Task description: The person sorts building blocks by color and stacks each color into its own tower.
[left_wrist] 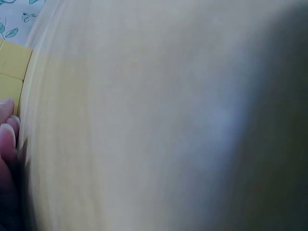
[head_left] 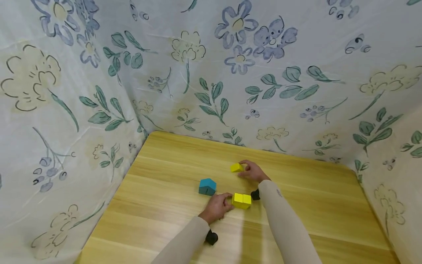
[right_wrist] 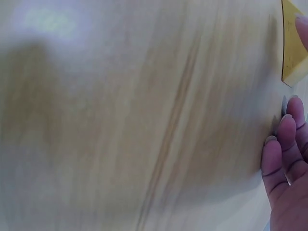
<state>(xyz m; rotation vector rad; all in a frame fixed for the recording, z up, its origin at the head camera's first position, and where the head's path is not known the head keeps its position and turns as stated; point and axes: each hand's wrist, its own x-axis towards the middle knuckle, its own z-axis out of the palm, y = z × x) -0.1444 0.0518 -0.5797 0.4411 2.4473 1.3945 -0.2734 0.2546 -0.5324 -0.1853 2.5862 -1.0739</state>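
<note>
Two yellow blocks (head_left: 241,201) stand side by side on the wooden table, a seam between them. At their left end my left hand (head_left: 216,207) holds the nearer block, thumb and fingertips at its edges. In the left wrist view, fingertips overlap the corner of a yellow block (left_wrist: 10,91). Farther back, my right hand (head_left: 253,171) pinches a small yellow triangular block (head_left: 236,168) between thumb and index finger. The right wrist view has a fingertip over that triangular block (right_wrist: 293,53), its other fingers curled beside it.
A blue house-shaped block (head_left: 207,187) stands left of the yellow pair, just beyond my left hand. The wooden table (head_left: 165,176) meets a floral cloth (head_left: 211,73) at the back and sides. Black wrist cameras (head_left: 211,237) hang at both sleeves.
</note>
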